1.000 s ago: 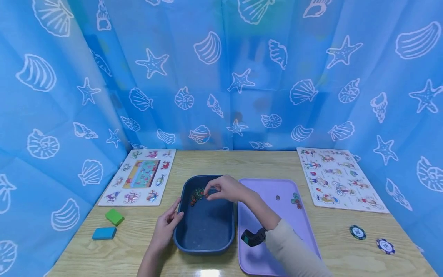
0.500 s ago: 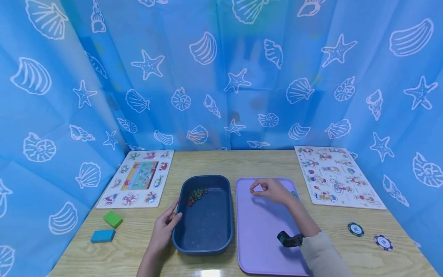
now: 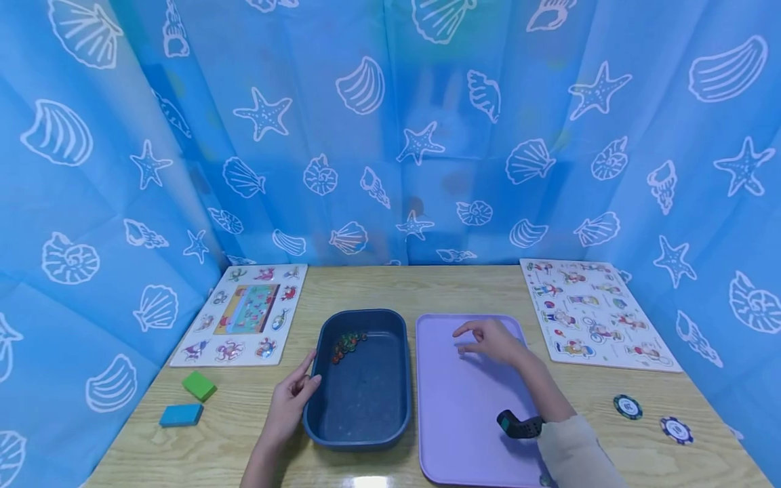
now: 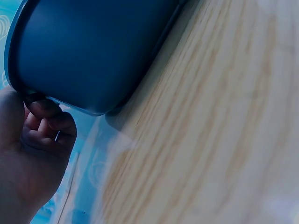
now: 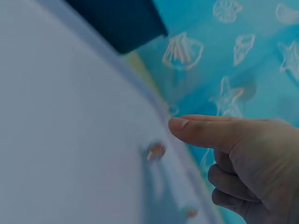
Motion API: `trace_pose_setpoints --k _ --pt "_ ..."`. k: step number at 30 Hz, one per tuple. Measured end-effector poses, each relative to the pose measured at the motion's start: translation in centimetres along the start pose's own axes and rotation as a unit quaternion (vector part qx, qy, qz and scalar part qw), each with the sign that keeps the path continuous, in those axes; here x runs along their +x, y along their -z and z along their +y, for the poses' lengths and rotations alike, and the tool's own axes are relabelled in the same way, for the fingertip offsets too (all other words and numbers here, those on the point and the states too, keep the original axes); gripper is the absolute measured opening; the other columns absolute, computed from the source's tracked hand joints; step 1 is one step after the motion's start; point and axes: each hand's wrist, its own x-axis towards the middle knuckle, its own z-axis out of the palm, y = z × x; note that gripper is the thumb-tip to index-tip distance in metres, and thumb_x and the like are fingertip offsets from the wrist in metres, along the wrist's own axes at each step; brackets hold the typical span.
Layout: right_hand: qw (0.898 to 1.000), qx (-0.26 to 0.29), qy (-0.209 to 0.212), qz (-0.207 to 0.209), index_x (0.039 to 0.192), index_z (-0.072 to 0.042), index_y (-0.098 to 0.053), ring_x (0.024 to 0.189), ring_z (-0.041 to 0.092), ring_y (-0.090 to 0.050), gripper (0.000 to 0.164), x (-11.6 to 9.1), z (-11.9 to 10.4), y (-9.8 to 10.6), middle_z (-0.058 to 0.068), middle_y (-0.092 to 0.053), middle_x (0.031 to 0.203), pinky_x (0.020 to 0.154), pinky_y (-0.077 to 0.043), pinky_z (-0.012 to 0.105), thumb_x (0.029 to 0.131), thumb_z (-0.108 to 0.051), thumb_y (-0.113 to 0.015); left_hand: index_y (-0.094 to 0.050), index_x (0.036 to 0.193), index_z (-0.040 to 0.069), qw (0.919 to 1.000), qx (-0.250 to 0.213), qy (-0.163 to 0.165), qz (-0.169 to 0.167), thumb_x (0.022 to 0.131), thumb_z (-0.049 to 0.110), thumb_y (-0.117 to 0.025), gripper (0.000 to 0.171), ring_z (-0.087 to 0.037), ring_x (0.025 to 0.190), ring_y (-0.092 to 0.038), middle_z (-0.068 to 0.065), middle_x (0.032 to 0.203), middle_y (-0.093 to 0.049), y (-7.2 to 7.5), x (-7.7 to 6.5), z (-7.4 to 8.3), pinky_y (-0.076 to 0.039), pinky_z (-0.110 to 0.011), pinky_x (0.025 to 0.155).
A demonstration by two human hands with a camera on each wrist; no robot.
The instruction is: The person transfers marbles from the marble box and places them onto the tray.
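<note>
In the head view, my left hand [image 3: 289, 400] grips the left rim of a dark blue bin [image 3: 360, 434], its thumb at the rim. The left wrist view shows this hand's fingers curled beside the bin wall [image 4: 93, 51]. A cluster of small glassy red and green beads [image 3: 346, 344] lies in the bin's far left corner. Over the far part of the lilac tray [image 3: 464, 407] is my right hand [image 3: 497, 342], thumb and index finger apart. Beyond its thumb tip, in the right wrist view, an orange bead [image 5: 156, 150] shows against the tray; another bead [image 5: 191, 213] is blurred.
Picture puzzle boards stand back left [image 3: 238, 315] and back right [image 3: 598, 315]. A green block [image 3: 199, 385] and a blue block [image 3: 181, 415] lie left of the bin. Two poker chips, one green [image 3: 628, 407] and one blue [image 3: 676, 430], lie right of the tray.
My right hand has moved from the bin across to the tray with an orange bead, then parted its fingers and let it go. My left hand has stayed on the bin.
</note>
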Motion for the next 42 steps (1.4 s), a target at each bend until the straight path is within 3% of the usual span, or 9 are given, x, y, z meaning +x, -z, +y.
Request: trace_pose_setpoints --k 7,15,20,24,29,35,42 --pt "0.998 0.026 0.048 -0.015 0.102 -0.016 -0.067 0.042 0.01 -0.031 0.022 2.4 -5.5 0.0 -0.003 -0.031 0.05 0.042 -0.034 0.024 0.081 -0.024 -0.066 -0.04 0.135 0.005 1.0 0.003 -0.004 -0.001 0.09 0.008 -0.052 0.047 -0.007 0.05 -0.034 -0.001 0.06 -0.038 -0.1 -0.2 0.3 -0.03 -0.019 0.048" --pt "0.988 -0.045 0.125 -0.081 0.102 -0.022 -0.067 0.046 0.009 -0.03 0.023 6.5 -13.6 -2.5 -0.008 -0.032 0.051 0.049 -0.028 0.022 0.083 -0.034 -0.062 -0.041 0.134 0.008 1.0 -0.001 -0.002 0.0 0.089 0.01 -0.053 0.046 -0.008 0.051 -0.036 -0.001 0.061 -0.039 0.1 0.3 -0.8 -0.03 -0.02 0.049" --pt "0.974 -0.12 0.148 -0.12 0.101 -0.022 -0.067 0.05 0.008 -0.035 0.021 8.6 -16.6 -5.0 -0.007 -0.04 0.056 0.05 -0.031 0.02 0.083 -0.031 -0.063 -0.044 0.133 0.012 0.9999 -0.001 -0.017 0.002 0.089 0.014 -0.055 0.046 -0.009 0.052 -0.036 -0.001 0.061 -0.04 0.2 0.9 -2.3 -0.031 -0.021 0.049" --pt "0.968 -0.134 0.15 -0.15 0.101 -0.022 -0.067 0.05 0.008 -0.038 0.02 9.9 -17.0 -7.2 -0.007 -0.047 0.059 0.05 -0.033 0.019 0.082 -0.028 -0.064 -0.044 0.133 0.013 0.9997 0.009 -0.022 0.004 0.089 0.017 -0.055 0.046 -0.009 0.051 -0.037 -0.001 0.061 -0.041 0.2 1.0 -2.6 -0.031 -0.021 0.048" --pt "0.968 -0.14 0.121 -0.167 0.097 -0.025 -0.067 0.055 0.007 -0.045 0.016 10.9 -16.4 -9.1 -0.009 -0.055 0.068 0.055 -0.038 0.02 0.082 -0.026 -0.065 -0.042 0.134 0.013 0.9999 -0.003 -0.012 -0.011 0.09 0.014 -0.053 0.046 -0.009 0.047 -0.037 -0.003 0.059 -0.042 0.3 0.6 -1.7 -0.031 -0.021 0.045" --pt "0.969 -0.147 0.106 -0.17 0.098 -0.024 -0.068 0.061 0.005 -0.049 0.019 11.3 -15.8 -10.4 -0.009 -0.062 0.083 0.061 -0.041 0.02 0.079 -0.026 -0.067 -0.041 0.134 0.008 0.9997 0.001 -0.022 -0.012 0.09 0.008 -0.051 0.045 -0.007 0.045 -0.036 -0.002 0.057 -0.04 0.2 -0.2 -0.1 -0.03 -0.02 0.044" --pt "0.969 -0.156 0.099 -0.163 0.096 -0.026 -0.068 0.064 0.004 -0.051 0.018 11.5 -15.1 -11.4 -0.012 -0.061 0.086 0.065 -0.042 0.021 0.078 -0.027 -0.068 -0.041 0.135 0.009 0.9995 -0.001 -0.025 -0.019 0.091 0.009 -0.05 0.045 -0.007 0.041 -0.035 -0.002 0.056 -0.04 0.2 -0.3 0.0 -0.03 -0.02 0.041"
